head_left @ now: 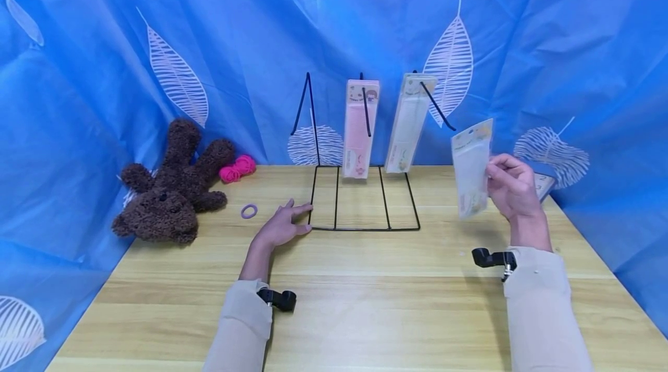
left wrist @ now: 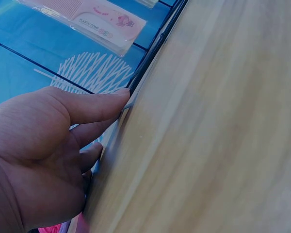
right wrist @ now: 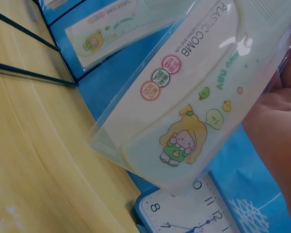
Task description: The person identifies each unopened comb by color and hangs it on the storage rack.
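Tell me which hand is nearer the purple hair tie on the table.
Left. The left hand rests on the table just right of the purple hair tie; the right hand holds a packaged comb far across.

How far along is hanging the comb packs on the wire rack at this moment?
Two packs already hang on the wire rack: the pink comb pack and the pale comb pack. In hand: the right hand grips a third comb pack off to the rack's right, while the left hand steadies the base. The leftmost hook is bare.
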{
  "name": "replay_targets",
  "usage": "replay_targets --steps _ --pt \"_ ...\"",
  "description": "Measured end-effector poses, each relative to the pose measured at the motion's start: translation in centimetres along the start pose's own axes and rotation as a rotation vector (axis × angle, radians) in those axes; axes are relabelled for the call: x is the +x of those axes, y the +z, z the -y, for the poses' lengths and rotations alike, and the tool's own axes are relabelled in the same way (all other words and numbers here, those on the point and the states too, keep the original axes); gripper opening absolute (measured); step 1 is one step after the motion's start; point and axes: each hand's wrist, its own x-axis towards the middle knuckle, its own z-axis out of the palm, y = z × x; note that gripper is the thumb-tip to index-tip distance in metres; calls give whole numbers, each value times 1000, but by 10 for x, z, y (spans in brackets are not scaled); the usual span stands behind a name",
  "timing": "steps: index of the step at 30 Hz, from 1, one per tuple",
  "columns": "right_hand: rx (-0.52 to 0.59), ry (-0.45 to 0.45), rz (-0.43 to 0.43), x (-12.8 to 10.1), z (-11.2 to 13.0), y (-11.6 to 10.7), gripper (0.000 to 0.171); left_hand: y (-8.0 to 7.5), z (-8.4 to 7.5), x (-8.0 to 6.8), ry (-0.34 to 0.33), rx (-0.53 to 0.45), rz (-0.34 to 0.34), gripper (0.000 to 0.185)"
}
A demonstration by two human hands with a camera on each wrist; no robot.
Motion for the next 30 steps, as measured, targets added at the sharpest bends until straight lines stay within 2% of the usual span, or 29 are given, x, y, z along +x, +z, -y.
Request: replay_targets --steps 4,11,17,21,26,30 --pt "-67 1 -7 3 0 5 23 0 0 0 2 0 2 58" --pt "-42 -4 10 7 2 14 21 -1 -1 0 -3 -13 -5 58" --pt "-207 15 -79 7 3 17 24 -1 -2 0 -1 -7 -3 58" --pt "-253 30 -103 6 2 17 24 -1 -3 -1 -2 -4 0 58" --pt "-274 37 -100 7 2 17 25 -2 -4 -2 -6 6 -2 58" --pt "-252 38 -63 8 1 17 23 -2 -5 -3 -15 1 -2 59"
